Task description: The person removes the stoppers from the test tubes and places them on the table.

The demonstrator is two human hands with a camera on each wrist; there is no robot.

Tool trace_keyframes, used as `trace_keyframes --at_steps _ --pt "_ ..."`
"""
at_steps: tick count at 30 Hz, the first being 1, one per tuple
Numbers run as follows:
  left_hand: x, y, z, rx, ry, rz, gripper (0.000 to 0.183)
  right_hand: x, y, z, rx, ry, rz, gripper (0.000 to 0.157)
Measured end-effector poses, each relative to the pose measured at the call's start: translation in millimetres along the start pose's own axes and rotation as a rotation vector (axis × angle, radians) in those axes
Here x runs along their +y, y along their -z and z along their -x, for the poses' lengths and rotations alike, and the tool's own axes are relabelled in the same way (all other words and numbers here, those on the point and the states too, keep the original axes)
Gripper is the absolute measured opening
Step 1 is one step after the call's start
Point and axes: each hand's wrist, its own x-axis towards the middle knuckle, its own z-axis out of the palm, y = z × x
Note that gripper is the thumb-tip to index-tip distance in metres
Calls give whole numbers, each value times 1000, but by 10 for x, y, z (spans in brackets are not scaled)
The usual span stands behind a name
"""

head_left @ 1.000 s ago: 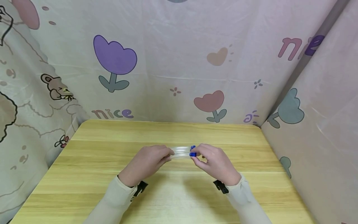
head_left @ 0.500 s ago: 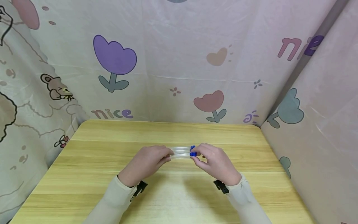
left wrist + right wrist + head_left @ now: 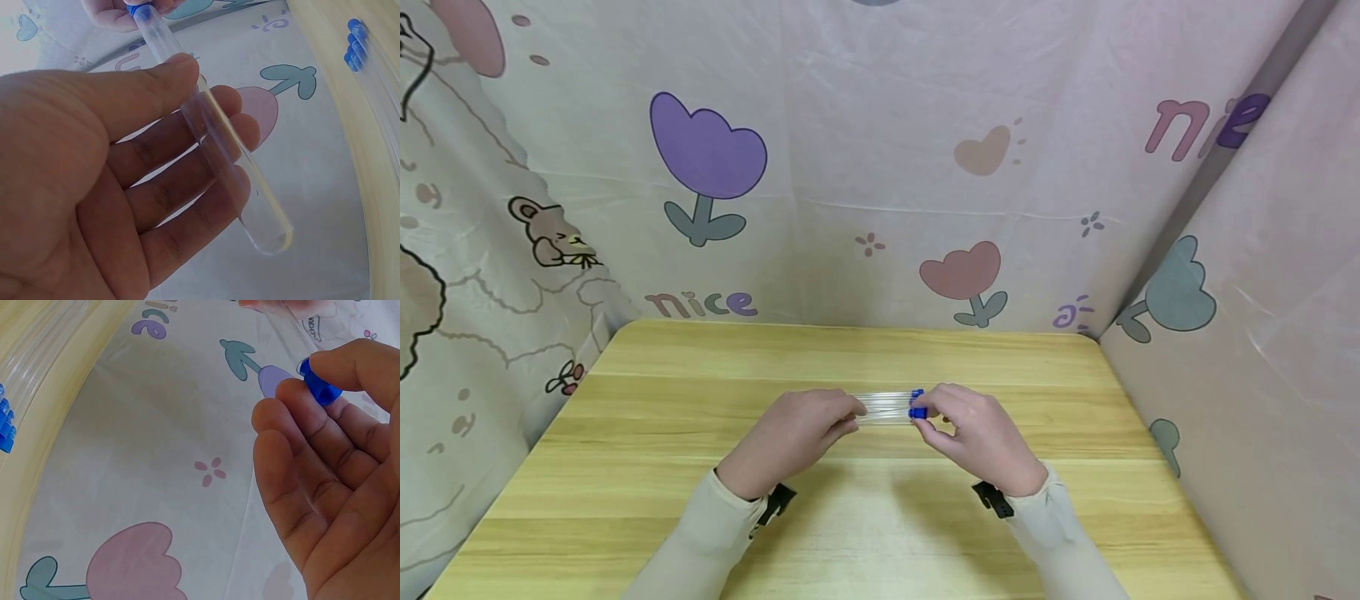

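A clear test tube (image 3: 253,203) with a rounded end and a blue cap (image 3: 322,389) is held between both hands. My left hand (image 3: 801,433) pinches the tube's body between thumb and fingers, its rounded end pointing past the fingertips in the left wrist view. On the cap, the thumb and fingers of my right hand (image 3: 985,429) pinch from the other side. The cap sits at the tube's mouth. Behind the held tube, several more capped test tubes (image 3: 382,94) lie side by side on the wooden table (image 3: 880,517).
The blue caps (image 3: 6,428) of the lying tubes all face the right. A pale curtain (image 3: 850,142) with printed flowers hangs along the table's back edge, and more printed fabric (image 3: 1262,333) stands at the right side.
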Motion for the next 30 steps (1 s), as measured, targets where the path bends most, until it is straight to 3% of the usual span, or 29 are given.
trace_keyframes --at_steps 30 --pt "-7 13 16 7 -1 -17 12 2 -37 3 5 23 11 15"
